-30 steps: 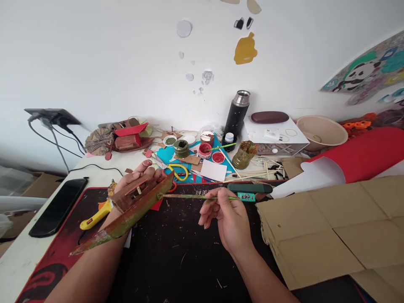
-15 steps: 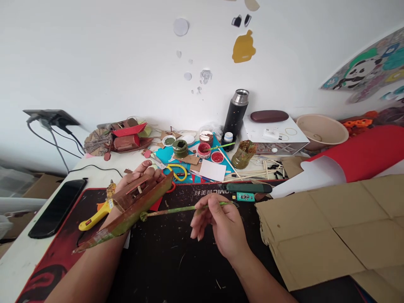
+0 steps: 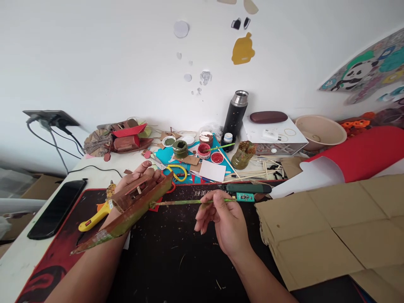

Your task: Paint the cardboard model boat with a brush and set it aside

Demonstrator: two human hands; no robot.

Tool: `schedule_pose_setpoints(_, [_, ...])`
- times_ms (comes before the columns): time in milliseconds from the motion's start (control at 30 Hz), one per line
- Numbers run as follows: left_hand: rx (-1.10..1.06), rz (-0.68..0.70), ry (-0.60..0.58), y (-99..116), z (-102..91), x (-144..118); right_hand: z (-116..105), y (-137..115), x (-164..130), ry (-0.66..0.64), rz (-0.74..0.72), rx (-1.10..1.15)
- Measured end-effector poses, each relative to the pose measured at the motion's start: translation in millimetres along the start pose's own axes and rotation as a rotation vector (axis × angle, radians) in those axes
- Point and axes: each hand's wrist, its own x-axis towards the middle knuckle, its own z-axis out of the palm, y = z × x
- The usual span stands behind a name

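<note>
My left hand [image 3: 142, 171] holds up a model boat [image 3: 129, 212], tilted with its painted side towards me; the side is reddish brown with green along the lower part. Part of that hand is hidden behind the boat. Between the thumb and fingers of my right hand [image 3: 225, 221] is a thin paintbrush [image 3: 181, 203], its handle smeared green. The brush tip touches the boat's side near its right end. Beyond my hands stand an open jar of green paint [image 3: 180, 149] and a jar of red paint [image 3: 203, 150].
A yellow glue gun [image 3: 94, 219] and a phone [image 3: 57, 208] lie at left. Folded cardboard [image 3: 328, 231] covers the right side. Behind are scissors [image 3: 178, 172], a glass jar of murky water [image 3: 243, 155], a black thermos [image 3: 236, 111] and another model boat [image 3: 129, 142].
My right hand has moved slightly right and up, and the brush tip has slid along the boat's side towards its right end. The boat has barely moved.
</note>
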Motion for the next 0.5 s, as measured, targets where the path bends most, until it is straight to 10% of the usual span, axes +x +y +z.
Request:
schedule_pose_setpoints(300, [0.044, 0.015, 0.013, -5.5, 11.0, -0.6, -0.2, 2.7, -2.4, -0.039, 0.000, -0.021])
schedule_pose_setpoints(500, [0.062, 0.040, 0.097, 7.4, 17.6, -6.6, -2.9, -0.9, 6.9, 0.156, -0.015, -0.023])
